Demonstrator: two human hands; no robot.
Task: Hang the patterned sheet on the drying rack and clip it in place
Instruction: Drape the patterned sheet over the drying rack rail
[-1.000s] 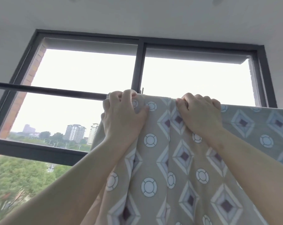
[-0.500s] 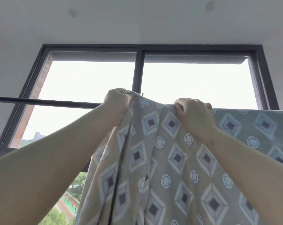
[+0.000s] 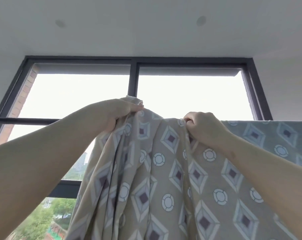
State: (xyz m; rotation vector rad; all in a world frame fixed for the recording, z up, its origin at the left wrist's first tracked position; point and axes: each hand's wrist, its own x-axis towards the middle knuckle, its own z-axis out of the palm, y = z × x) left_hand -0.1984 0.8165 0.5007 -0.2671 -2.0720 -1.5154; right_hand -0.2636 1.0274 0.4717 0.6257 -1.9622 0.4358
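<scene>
Left fingers (image 3: 137, 108) are curled tight round a bunched corner of the patterned sheet (image 3: 164, 170), thumb side towards us, and a bit of cloth edge pokes out above the knuckles. Right fingers (image 3: 188, 120) are curled too, pinching the sheet's top fold. So we log both as gripping cloth.

The left hand (image 3: 117, 115) holds its bunch above the level of the drying rack bar (image 3: 25, 119). The right hand (image 3: 205, 127) sits lower, about level with the bar. Between the two hands the top edge dips in a shallow sag. Both bare forearms reach up from the bottom corners.

The sheet is beige with white-edged diamonds with purple centres and white ring circles. Below the left hand it drops in deep folds, and below the right hand it is flatter. Right of the right hand its top edge runs straight out to the frame edge at bar height, draped and looking grey-blue against the light. We can't see the bar itself under it.

The bar is dark and thin. It shows only on the left, from the frame edge until the left forearm covers it.

Behind is a dark window frame (image 3: 133, 78) with a centre post and bright sky. There is a brick wall (image 3: 23, 96) at the left side. Trees (image 3: 42, 220) and a tall building (image 3: 81, 163) sit low down outside. Above is a white ceiling (image 3: 146, 32) with two round fittings.
</scene>
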